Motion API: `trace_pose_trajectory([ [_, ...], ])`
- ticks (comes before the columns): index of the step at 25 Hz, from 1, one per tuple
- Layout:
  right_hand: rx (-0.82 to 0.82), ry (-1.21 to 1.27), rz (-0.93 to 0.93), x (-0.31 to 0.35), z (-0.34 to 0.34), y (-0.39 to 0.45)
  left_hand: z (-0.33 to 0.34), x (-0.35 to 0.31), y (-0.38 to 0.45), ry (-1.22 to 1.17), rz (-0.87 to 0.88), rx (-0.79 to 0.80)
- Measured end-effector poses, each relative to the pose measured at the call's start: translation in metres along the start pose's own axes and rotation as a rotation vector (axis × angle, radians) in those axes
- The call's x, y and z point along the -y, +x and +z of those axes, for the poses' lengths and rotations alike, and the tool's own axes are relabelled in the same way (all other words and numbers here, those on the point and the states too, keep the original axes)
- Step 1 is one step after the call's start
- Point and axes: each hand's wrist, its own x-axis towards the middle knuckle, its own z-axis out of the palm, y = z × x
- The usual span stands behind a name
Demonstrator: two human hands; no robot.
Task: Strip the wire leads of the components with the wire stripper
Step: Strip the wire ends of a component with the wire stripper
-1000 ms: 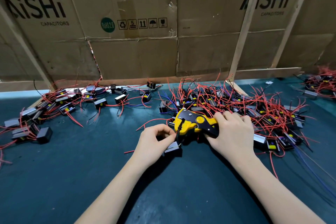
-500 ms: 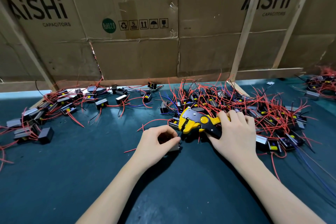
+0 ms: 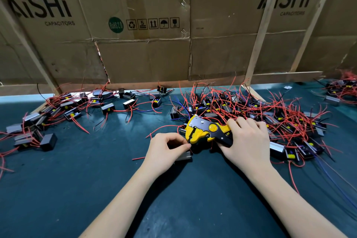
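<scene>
**benchrat:** So, how much room is there to move on that dark green mat [image 3: 58,189]?

**wirenerd:** Plenty near the front, the whole near half is bare apart from the two forearms. The back is closed off by a cardboard wall [image 3: 146,54] with wooden battens [image 3: 258,31]. On the right sits a big tangled pile of components with red leads [image 3: 270,114], which the right hand [image 3: 249,141] backs right up against. A looser left pile [image 3: 63,108] lies well apart, and a third bunch [image 3: 343,89] sits at the far right edge.

**benchrat:** And the hands?

**wirenerd:** Right-hand fingers are curled round the handles of the yellow and black wire stripper [image 3: 204,131], head pointing left. The left hand [image 3: 166,150] pinches a thin black lead [image 3: 190,137] with thumb and forefinger right at the stripper's mouth. A grey component [image 3: 183,157] lies on the mat under that hand, touching it.

**benchrat:** Anything changed from half a second ago?

**wirenerd:** Barely. The stripper and both hands are in about the same spot, and the lead is at the tool's mouth as before.
</scene>
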Motion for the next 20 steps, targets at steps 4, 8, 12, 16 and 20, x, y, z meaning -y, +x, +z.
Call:
trace_pose_trajectory([
  [4,0.013,0.007,-0.015,-0.001,-0.004,0.001,0.001,0.002,0.001,-0.006,0.006,-0.009],
  [8,0.067,0.025,0.038,0.000,-0.003,-0.002,-0.001,0.002,0.001,0.038,0.035,0.008],
  [12,0.059,0.027,0.096,-0.004,0.003,-0.002,-0.003,0.000,-0.001,0.163,0.125,-0.076],
  [16,0.028,0.078,0.200,-0.009,0.004,-0.002,0.002,0.000,-0.001,0.041,0.088,-0.105],
  [20,0.064,0.140,0.272,-0.013,0.003,-0.001,-0.002,-0.002,0.000,-0.400,0.072,0.169],
])
